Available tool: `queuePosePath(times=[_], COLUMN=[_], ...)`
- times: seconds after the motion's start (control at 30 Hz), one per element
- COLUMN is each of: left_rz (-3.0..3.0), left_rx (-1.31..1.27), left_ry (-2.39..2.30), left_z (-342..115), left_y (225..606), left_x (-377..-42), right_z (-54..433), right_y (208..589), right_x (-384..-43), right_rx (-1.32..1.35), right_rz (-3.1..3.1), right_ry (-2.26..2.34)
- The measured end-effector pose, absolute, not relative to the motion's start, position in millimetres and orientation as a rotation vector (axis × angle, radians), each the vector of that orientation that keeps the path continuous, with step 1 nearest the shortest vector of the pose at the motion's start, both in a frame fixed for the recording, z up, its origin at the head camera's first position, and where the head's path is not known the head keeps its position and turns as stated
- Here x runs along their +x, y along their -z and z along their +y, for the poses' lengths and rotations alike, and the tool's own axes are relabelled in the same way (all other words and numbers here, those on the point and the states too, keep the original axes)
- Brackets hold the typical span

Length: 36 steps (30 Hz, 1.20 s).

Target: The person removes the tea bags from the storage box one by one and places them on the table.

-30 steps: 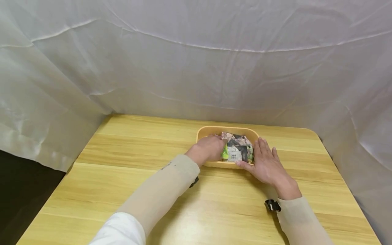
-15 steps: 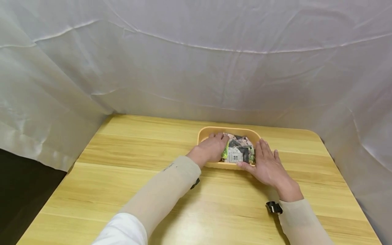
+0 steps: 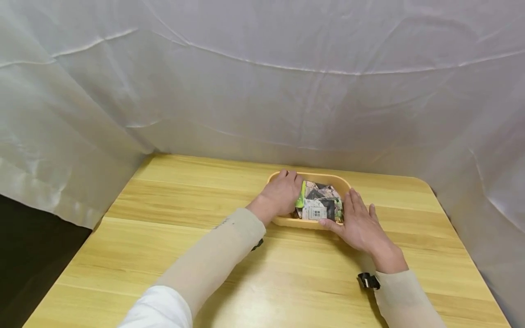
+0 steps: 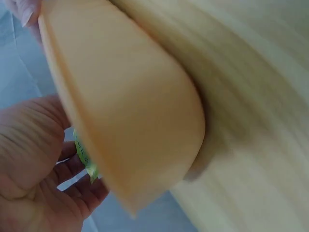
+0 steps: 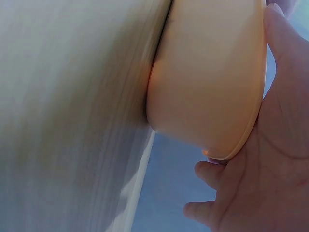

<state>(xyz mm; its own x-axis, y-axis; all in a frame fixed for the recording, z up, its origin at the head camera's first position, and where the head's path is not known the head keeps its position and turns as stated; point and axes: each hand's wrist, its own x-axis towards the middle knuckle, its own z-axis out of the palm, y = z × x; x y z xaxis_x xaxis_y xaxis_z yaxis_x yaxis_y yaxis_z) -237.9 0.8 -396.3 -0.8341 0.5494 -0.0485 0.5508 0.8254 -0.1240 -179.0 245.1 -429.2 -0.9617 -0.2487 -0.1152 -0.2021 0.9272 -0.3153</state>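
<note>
A shallow orange plastic basket [image 3: 304,224] stands on the table, heaped with small flat packets [image 3: 326,193], some black and some printed. My left hand [image 3: 280,193] reaches into its left end, fingers bent down by the far rim. A green packet [image 3: 301,195] stands tilted against the thumb side of that hand. In the left wrist view the green packet [image 4: 86,157] shows between thumb and fingers, above the rim; the fingertips are partly hidden. My right hand [image 3: 361,223] lies along the basket's right end, fingers straight, thumb on the near rim.
The wooden table [image 3: 184,191] extends around the basket on all sides. A pale cloth curtain [image 3: 262,100] hangs behind and at both sides. A dark gap [image 3: 37,255] lies beyond the table's left edge. A black band [image 3: 368,280] sits at the right wrist.
My left hand has drawn leftward inside the basket, its fingers bending from flatter. The green packet has come up and shows more beside it. My right hand stays on the basket's right end.
</note>
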Motion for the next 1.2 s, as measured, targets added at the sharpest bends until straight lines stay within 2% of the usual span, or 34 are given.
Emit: queuePosePath(times=[0.33,0.57,0.83,1.2], left_rz=[3.036,3.031,2.896,2.783], left_rx=[0.796,0.571,0.447,0.458], left_ry=[-0.115,-0.238,-0.207,-0.262], left_z=[-53,-103,-129,-122], left_y=[359,340,366,388], left_x=[-252,-278,-285,-283], right_z=[247,248,248,250], right_y=[428,425,425,424], right_x=[-180,-182,-180,-177], right_rx=[-0.360,-0.371,-0.373,-0.378], right_rz=[2.926,2.927,2.929,2.943], right_ry=[0.449,0.449,0.423,0.431])
